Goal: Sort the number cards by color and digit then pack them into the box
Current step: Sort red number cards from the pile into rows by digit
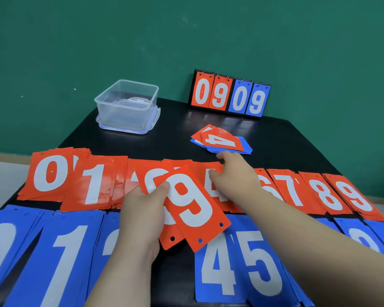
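Observation:
My left hand (142,209) holds a few red number cards fanned above the table, a red 9 (193,207) on top. My right hand (235,176) reaches forward with its fingertips at the near edge of a small mixed pile (222,140) of red and blue cards topped by a red 4. Whether it grips a card I cannot tell. Red piles lie in a row by digit, from red 0 (49,173) and red 1 (93,185) to red 8 (326,193) and red 9 (355,196). Blue piles line the near edge, among them blue 1 (62,258) and blue 4 (217,267).
A clear plastic box (126,103) stands on its lid at the back left of the black table (169,134). A flip scoreboard (230,95) reading 09 09 leans against the green wall at the back.

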